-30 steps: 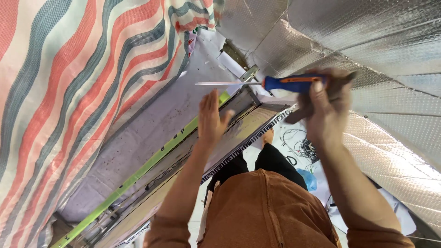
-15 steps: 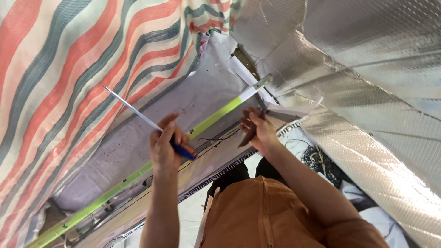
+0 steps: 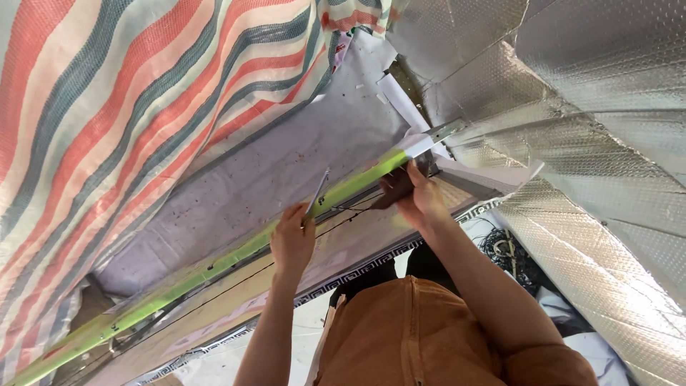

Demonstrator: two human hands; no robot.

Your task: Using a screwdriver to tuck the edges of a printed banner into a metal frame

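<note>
The green rail (image 3: pixel 214 266) runs as a long strip from the lower left corner of the view up to the right, where it ends in a bare metal tip (image 3: pixel 439 134) against the silver foil (image 3: pixel 593 143). Its long axis is that diagonal, and both hands sit on it, well toward the upper end.

The left hand (image 3: pixel 291 239) is closed around a screwdriver (image 3: pixel 318 191), whose thin metal shaft points up and away from the fist and crosses the rail just above it. The handle is hidden inside the grip.

The right hand (image 3: pixel 421 199) is higher along the rail, nearer the metal tip. Its fingers are curled onto a dark piece (image 3: pixel 394 191) held against the rail's underside; what that piece is cannot be made out. So the right hand is the nearer one to the rail's end, and the left lies below it along the same line, with a short stretch of rail between them.

Beside the rail lie a grey panel (image 3: pixel 286 164) and a striped tarp (image 3: pixel 107 114) to the left. Below, black wires (image 3: pixel 236 280) run parallel to the rail. The person wears orange (image 3: pixel 407 336).
</note>
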